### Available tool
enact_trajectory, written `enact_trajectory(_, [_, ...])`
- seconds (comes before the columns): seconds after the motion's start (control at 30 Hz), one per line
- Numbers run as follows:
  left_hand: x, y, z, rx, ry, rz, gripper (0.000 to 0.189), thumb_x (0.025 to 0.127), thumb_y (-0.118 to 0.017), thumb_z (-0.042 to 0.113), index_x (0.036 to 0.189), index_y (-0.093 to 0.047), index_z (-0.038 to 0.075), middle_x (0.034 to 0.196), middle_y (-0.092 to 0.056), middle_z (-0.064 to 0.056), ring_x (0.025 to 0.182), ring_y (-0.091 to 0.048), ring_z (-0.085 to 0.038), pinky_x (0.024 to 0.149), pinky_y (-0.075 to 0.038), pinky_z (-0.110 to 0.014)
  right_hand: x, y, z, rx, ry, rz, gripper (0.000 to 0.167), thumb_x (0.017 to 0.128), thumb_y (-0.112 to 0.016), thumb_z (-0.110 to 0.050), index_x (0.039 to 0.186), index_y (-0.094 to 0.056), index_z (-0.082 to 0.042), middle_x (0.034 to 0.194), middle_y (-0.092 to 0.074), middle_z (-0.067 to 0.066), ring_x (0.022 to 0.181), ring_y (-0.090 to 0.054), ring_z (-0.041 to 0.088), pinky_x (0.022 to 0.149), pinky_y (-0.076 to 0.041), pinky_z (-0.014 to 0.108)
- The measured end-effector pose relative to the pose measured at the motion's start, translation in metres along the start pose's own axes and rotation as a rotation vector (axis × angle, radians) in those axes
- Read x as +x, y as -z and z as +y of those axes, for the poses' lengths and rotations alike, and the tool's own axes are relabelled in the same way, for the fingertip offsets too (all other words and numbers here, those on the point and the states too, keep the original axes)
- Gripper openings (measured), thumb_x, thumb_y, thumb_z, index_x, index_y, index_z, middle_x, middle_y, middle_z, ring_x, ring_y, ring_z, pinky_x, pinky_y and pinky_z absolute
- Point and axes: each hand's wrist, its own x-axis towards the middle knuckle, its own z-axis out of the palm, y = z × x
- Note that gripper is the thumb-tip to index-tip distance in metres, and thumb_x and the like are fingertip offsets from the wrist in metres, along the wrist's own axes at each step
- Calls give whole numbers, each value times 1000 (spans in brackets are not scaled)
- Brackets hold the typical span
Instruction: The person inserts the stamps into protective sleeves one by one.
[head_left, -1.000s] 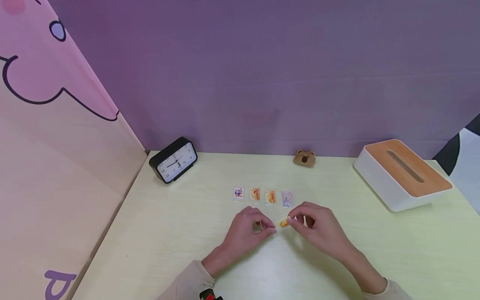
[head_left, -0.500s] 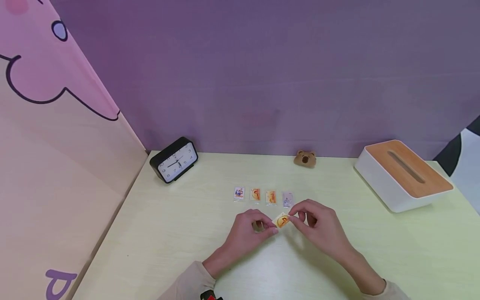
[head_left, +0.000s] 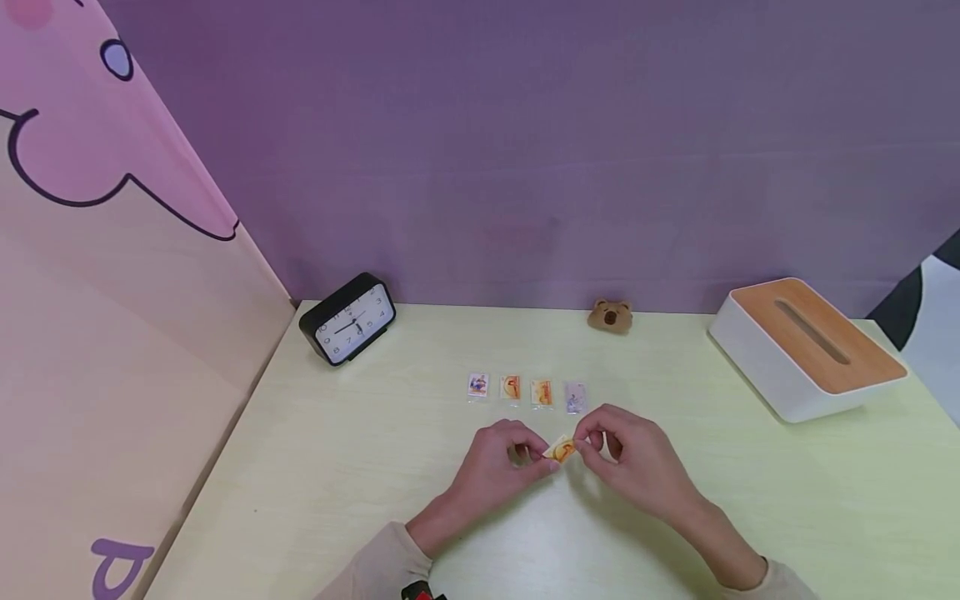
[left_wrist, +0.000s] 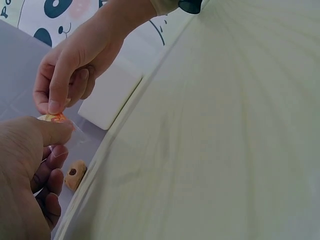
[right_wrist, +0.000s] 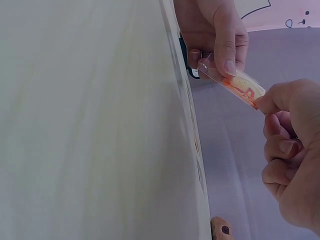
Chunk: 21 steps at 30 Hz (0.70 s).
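An orange-and-yellow postage stamp [head_left: 562, 450] in a clear plastic sleeve is held above the table between both hands. My left hand [head_left: 498, 468] pinches its left end; in the right wrist view the left thumb [right_wrist: 229, 67] lies over the clear part of the sleeve. Thumb and index finger of my right hand [head_left: 637, 462] pinch the opposite corner, and the stamp bends slightly. Beyond the hands lies a row of sleeved stamps: a blue-and-red one [head_left: 477, 386], two orange ones, the left [head_left: 510, 388] and the right [head_left: 542, 393], and a pale purple one [head_left: 575, 398].
At the back left of the table [head_left: 330, 467] stands a black alarm clock [head_left: 348, 321]. A small brown bear-head ornament [head_left: 610, 317] sits by the back edge. On the right is a white tissue box [head_left: 806, 350] with a wooden lid. A purple cloth backdrop [head_left: 525, 167] rises behind.
The stamp, earlier tilted nearly edge-on in the right hand alone, has turned its face up and come into the left fingers. The right hand has shifted slightly left and down since half a second ago.
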Motion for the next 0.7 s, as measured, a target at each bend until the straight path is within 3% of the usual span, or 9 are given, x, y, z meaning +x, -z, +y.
enact_trajectory(0.3, [-2,-1,-1,-41,-4,23,9,91,-93,13,94,-85,10,83,-71,7,78,-59,-4,74,-50,-21,0,-2,0,2,43,30,41,84,-89,8,100,-76,-28,84,-55,-20,63,-40,-4,55,-37,19])
enact_trajectory(0.7, [-2,-1,2,-82,20,30,10,92,-93,13,94,-84,9,83,-73,4,78,-59,-6,74,-49,-21,1,-2,2,60,119,86,38,83,-90,8,99,-80,-24,84,-58,-16,62,-41,-2,54,-36,17])
